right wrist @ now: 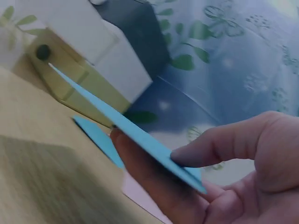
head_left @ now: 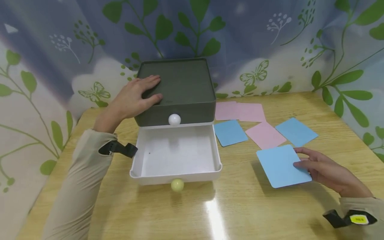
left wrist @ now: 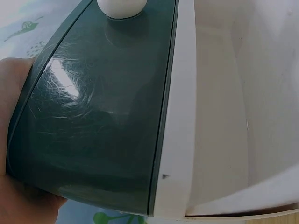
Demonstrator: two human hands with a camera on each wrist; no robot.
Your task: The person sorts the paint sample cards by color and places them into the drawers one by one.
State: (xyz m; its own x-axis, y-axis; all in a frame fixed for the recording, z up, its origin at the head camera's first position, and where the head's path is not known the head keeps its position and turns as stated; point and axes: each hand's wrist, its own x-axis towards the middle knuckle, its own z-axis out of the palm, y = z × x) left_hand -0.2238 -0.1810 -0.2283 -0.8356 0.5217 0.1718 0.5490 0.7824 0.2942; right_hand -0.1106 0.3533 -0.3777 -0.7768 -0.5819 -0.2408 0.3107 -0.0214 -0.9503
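Note:
My left hand [head_left: 132, 96] rests on the left part of the dark green top of a small drawer unit [head_left: 183, 83], fingers extended and thumb near the front edge. Below that dark section, with its white knob [head_left: 174, 119], a white drawer [head_left: 150, 180] with a pale yellow knob [head_left: 177, 185] is pulled out, and no card shows inside. On the right, my right hand [head_left: 330, 171] pinches a light blue square card [head_left: 282, 166] by its right side, above the table. The right wrist view shows the thumb on one face of the held card [right wrist: 121, 122] and fingers behind it.
Right of the unit lie pink cards [head_left: 252, 112] and two blue cards [head_left: 231, 132] on the wooden table [head_left: 240, 206]. A yellowish lower section [right wrist: 91, 86] with a dark knob shows under the white drawer. A leaf-patterned curtain [head_left: 234, 40] hangs behind.

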